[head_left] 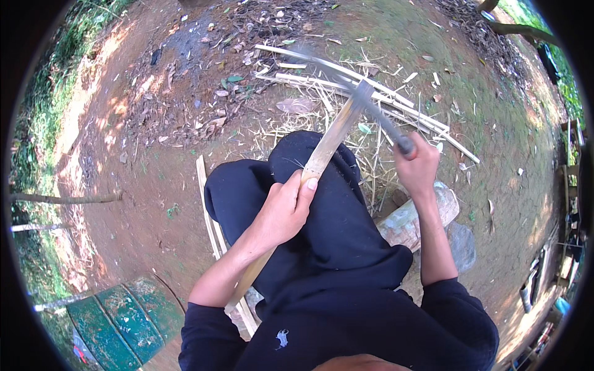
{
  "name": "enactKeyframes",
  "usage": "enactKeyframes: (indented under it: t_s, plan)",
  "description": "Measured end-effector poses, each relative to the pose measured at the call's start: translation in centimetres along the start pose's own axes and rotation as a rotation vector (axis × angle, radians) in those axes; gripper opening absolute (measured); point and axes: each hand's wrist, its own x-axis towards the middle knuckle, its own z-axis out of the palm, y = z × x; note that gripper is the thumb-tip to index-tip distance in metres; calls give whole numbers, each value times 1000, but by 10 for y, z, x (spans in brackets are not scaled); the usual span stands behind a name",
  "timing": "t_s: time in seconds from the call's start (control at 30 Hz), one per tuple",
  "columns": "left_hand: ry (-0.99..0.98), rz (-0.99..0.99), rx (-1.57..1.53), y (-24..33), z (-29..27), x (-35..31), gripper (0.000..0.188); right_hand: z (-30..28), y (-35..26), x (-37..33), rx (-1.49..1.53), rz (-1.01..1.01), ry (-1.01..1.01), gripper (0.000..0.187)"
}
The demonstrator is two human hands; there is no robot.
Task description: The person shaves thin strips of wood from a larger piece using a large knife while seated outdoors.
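A long, pale, split bamboo strip [329, 146] slants across my dark trousers, its far end up and to the right. My left hand [286, 207] is wrapped round its middle, thumb on top. The strip's near part runs under my left forearm. In my right hand [419, 166] is the dark handle of a long-bladed knife [385, 123]. Its blade is smeared by motion and crosses the strip near the far end; I cannot tell whether it touches or cuts in.
Several split strips [427, 119] and shavings lie on the ground ahead. More strips [209, 201] lie left of my legs. A log piece [421, 216] and a grey stone [461, 247] sit by my right arm. A green drum [127, 321] lies at the lower left.
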Motion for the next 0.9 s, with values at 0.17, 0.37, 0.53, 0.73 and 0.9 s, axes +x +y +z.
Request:
enactKeyframes:
  t_s: [0.17, 0.37, 0.53, 0.73, 0.9]
  plan:
    - [1, -30, -35, 1, 3, 2, 32, 5, -13, 10, -327, -298, -139, 17]
    - [48, 81, 139, -14, 5, -1, 31, 14, 35, 34, -361, -340, -305, 10]
    - [98, 140, 307, -13, 12, -18, 26, -6, 130, 106, -636, 541, 47, 17]
    - [69, 26, 40, -8, -1, -4, 31, -7, 155, 28, -69, 513, -19, 24]
    - [23, 7, 29, -9, 2, -5, 32, 6, 32, -4, 66, 237, 61, 18]
